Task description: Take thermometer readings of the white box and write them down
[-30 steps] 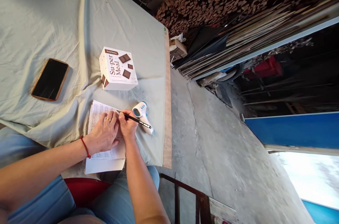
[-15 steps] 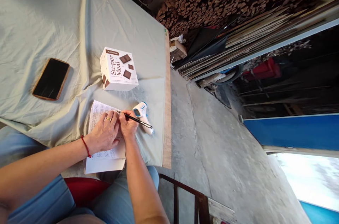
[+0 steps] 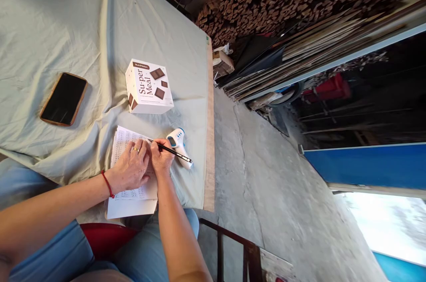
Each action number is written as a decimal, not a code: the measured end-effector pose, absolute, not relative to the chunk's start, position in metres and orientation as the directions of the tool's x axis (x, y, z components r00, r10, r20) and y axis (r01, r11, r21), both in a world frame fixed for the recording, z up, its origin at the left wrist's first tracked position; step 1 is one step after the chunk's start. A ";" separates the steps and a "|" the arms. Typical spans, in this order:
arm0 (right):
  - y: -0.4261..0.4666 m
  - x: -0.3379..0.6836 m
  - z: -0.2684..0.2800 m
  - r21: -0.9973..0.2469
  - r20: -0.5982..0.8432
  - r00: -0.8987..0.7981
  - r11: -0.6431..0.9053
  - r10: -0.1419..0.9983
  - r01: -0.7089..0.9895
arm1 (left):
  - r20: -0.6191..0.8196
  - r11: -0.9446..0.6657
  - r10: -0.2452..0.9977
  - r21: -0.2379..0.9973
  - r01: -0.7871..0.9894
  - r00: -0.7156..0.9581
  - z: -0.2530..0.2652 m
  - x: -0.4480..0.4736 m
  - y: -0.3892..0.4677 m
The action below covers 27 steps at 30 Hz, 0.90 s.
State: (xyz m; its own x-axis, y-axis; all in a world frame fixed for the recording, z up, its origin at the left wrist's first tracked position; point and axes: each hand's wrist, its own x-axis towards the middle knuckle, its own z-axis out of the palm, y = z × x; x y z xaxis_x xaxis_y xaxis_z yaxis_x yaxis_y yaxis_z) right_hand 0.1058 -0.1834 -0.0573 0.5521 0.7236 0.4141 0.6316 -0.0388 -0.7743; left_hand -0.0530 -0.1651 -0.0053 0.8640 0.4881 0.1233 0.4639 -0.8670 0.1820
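The written paper (image 3: 131,208) lies at the near edge of the cloth-covered tabletop (image 3: 188,77), beneath the hands, its long axis running away from the person. The left hand (image 3: 131,167) spreads flat across it, fingers extended and gripping nothing visible. The right hand (image 3: 161,156), at the paper's right side, is closed around a black pen (image 3: 182,156), which slants from its tip by the left fingertips down to the right, over a white-and-blue handheld device (image 3: 173,134). Whether the tip touches the page cannot be told. Compared with half a second ago, hands, pen and paper hold virtually the same places; only the view has shifted slightly.
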 end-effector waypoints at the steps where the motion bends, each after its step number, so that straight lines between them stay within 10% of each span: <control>1: -0.183 0.106 -0.057 -0.774 0.414 0.553 -0.040 0.723 0.632 | 0.120 -0.867 0.487 0.182 0.463 0.865 -0.005 -0.053 -0.165; 27: -0.183 0.106 -0.060 -0.781 0.390 0.550 -0.051 0.739 0.623 | 0.100 -0.867 0.486 0.183 0.464 0.868 -0.003 -0.053 -0.165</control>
